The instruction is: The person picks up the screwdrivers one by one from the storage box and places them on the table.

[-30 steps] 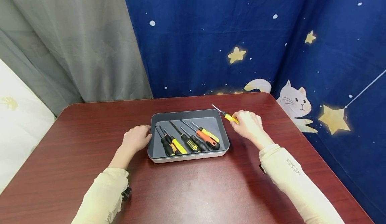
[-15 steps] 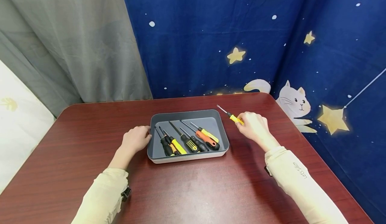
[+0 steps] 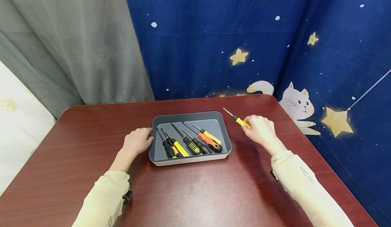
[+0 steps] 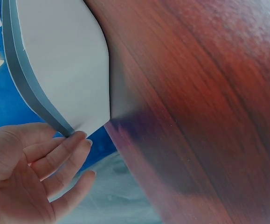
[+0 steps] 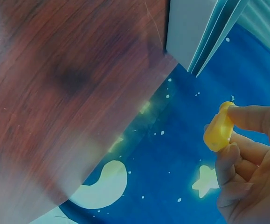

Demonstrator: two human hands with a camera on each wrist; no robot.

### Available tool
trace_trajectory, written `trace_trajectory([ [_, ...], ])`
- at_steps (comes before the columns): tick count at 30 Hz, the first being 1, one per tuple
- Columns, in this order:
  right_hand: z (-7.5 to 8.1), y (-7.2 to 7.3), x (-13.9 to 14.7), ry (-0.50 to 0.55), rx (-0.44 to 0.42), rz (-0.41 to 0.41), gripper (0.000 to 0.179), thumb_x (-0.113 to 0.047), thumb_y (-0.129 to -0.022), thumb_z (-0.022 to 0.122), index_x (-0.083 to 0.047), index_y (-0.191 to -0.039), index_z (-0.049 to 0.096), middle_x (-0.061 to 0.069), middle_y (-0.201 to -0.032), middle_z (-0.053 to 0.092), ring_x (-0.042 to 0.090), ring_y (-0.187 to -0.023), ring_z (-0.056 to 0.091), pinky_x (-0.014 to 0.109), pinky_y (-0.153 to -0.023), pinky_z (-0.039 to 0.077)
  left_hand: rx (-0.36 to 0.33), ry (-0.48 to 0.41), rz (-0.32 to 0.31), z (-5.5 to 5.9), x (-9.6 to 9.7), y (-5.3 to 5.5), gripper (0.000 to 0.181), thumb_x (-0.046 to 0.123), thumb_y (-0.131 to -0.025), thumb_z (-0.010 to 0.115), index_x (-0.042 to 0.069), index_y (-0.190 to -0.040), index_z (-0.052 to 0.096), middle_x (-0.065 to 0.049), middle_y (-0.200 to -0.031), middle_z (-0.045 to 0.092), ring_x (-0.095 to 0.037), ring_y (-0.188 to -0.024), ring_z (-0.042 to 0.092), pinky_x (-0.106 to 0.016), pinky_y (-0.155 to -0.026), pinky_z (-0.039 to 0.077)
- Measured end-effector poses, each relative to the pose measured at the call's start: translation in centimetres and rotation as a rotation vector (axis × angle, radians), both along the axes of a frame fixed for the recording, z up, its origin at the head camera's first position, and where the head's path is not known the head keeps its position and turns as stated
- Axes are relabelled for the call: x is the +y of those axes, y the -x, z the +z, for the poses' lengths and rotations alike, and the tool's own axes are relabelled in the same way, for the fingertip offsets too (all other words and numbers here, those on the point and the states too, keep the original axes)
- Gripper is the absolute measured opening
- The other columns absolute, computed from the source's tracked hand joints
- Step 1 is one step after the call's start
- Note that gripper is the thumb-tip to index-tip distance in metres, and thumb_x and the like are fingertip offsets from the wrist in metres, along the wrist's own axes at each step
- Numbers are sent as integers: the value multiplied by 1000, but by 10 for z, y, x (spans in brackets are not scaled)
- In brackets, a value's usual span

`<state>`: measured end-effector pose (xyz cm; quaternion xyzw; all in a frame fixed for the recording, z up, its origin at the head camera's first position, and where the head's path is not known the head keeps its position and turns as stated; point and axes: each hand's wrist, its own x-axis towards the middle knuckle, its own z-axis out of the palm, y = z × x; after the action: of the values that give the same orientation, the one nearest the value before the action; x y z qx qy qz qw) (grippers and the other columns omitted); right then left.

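Observation:
In the head view, my right hand (image 3: pixel 260 129) pinches the yellow handle of a screwdriver (image 3: pixel 237 119) to the right of the tray, its metal tip pointing up and left. The right wrist view shows the rounded end of that yellow handle (image 5: pixel 218 130) between thumb and fingers. At the tray's left end, my left hand (image 3: pixel 138 140) holds the rim; in the left wrist view its fingers (image 4: pixel 62 154) are at the corner of the tray wall (image 4: pixel 65 60). Inside the grey tray (image 3: pixel 190 163) lie several screwdrivers, among them an orange-and-black one (image 3: pixel 209 140) and a black one with yellow dots (image 3: pixel 193 146).
The tray sits near the far side of a reddish-brown wooden table (image 3: pixel 195 193). Behind the table hang a grey curtain (image 3: pixel 79 43) and a blue curtain (image 3: pixel 207 36) with stars and a white cat.
My right hand has moved a little to the right and nearer, away from the tray, with the yellow screwdriver in it. The left hand stays at the tray's left end.

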<state>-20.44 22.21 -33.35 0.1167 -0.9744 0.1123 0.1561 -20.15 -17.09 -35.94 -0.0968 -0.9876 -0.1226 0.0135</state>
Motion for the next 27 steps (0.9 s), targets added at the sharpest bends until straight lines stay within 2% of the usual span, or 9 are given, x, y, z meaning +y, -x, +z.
trace_trajectory([
  [12,-3,-3,8,10,-10,-20,13,-20,-76,63,-9,-82,66,2,-70,58,23,-57,51,39,-45,38,-3,-6,-4,0,0,-1,30,13,-83,57,-1,-109,60,-19,-99,60,-35,-81,57,-51,-64,44],
  [27,-17,-4,20,2,-25,-32,11,-20,-76,62,-10,-79,66,2,-67,57,25,-58,52,41,-44,37,1,-14,0,-2,0,-1,31,13,-83,57,-1,-110,59,-19,-101,59,-36,-84,57,-52,-65,43],
])
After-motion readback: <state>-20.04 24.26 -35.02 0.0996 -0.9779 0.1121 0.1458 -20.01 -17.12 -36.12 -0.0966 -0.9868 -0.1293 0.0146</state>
